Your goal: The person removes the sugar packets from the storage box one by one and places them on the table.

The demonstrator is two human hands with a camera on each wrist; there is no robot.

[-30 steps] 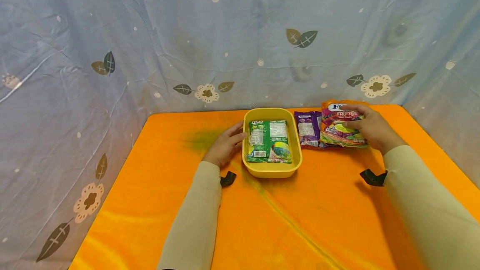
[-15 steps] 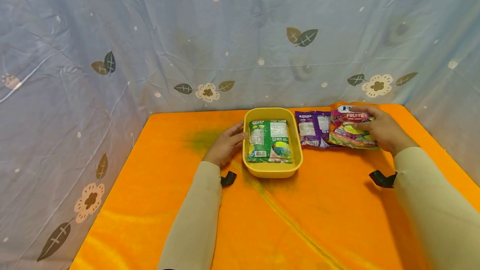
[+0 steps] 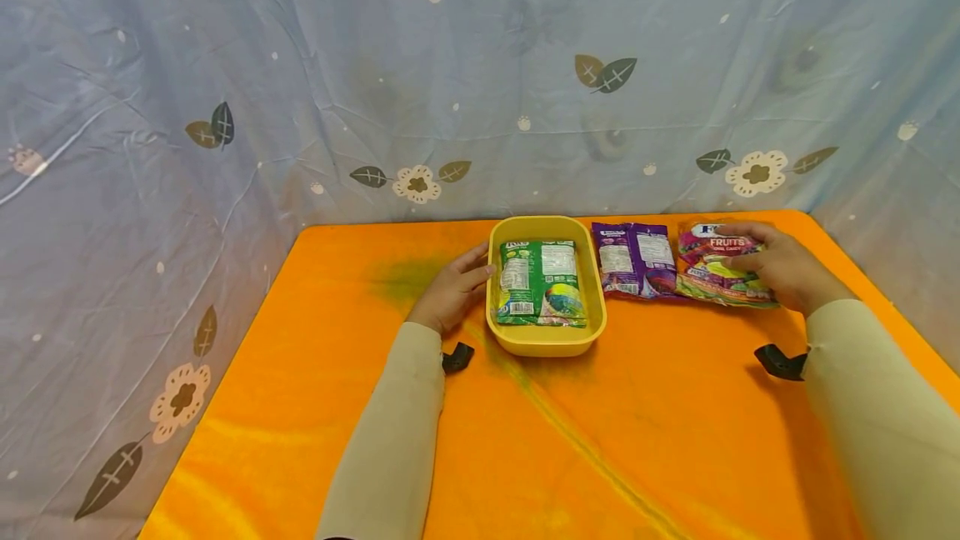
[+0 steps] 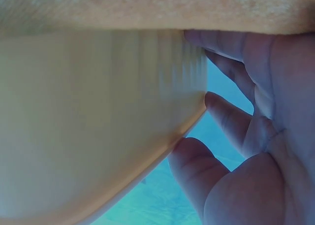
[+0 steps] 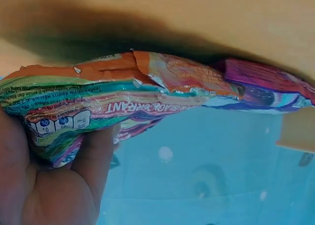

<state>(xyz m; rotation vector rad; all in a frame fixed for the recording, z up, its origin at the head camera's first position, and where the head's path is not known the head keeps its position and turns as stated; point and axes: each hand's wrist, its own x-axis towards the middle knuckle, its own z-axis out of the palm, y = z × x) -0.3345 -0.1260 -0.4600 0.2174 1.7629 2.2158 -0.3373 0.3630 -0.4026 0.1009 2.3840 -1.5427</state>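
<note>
A yellow plastic tub (image 3: 547,346) stands near the back of the table, with a green candy bag (image 3: 538,282) lying flat in it. My left hand (image 3: 450,292) rests its fingertips against the tub's left side; in the left wrist view the fingers (image 4: 194,168) touch the wall and rim without curling round them. To the tub's right lies a purple candy bag (image 3: 617,261). Right of that, my right hand (image 3: 797,272) grips an orange and pink fruit candy bag (image 3: 701,269) by its right part, thumb and fingers on it. In the right wrist view this candy bag (image 5: 118,87) is low over the cloth.
An orange cloth (image 3: 585,440) covers the table. A pale blue patterned curtain (image 3: 480,90) hangs behind the table's back edge and along both sides. A black wrist mount (image 3: 782,362) sticks out inward from the right sleeve, and another (image 3: 457,357) from the left.
My right hand has moved right with the fruit candy bag, which has come down lower and slid off the purple bag, showing more of it. My left hand and the tub have stayed put.
</note>
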